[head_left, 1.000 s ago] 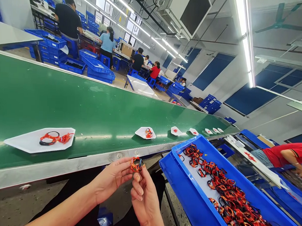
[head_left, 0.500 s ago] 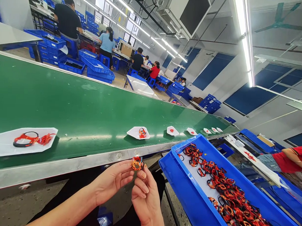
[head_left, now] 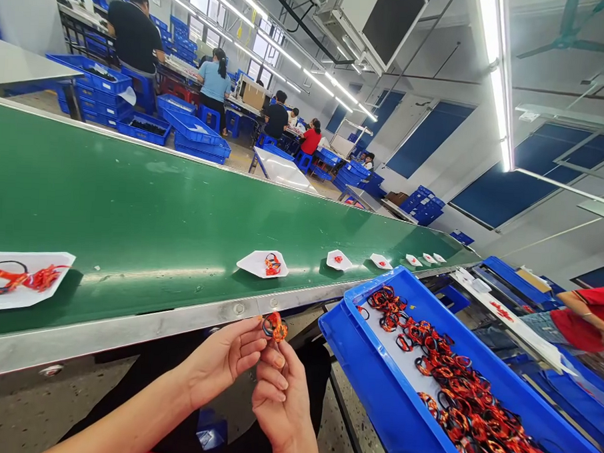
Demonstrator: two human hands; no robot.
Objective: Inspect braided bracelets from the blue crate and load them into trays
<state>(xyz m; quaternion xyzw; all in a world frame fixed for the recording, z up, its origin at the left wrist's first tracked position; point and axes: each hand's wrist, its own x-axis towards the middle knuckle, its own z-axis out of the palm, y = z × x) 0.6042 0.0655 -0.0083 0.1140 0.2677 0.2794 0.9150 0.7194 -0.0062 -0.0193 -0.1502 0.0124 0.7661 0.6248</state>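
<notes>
Head view: the left hand point(head_left: 220, 363) and right hand point(head_left: 281, 402) pinch one orange-and-black band point(head_left: 275, 327) between their fingertips, beside a blue tray point(head_left: 375, 390) heaped with more bands point(head_left: 456, 373); white trays point(head_left: 247, 264) holding bands sit on the green belt point(head_left: 133, 206).

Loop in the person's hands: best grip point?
Pinch the loop at the upper left of its black ring, coming from above. The left hand and right hand hold it from below, and the orange tangle bunches right, so that arc looks free.

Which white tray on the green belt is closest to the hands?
The white tray just beyond the left hand and right hand, carrying orange-and-black bands; the others lie farther along the belt on either side.
</notes>
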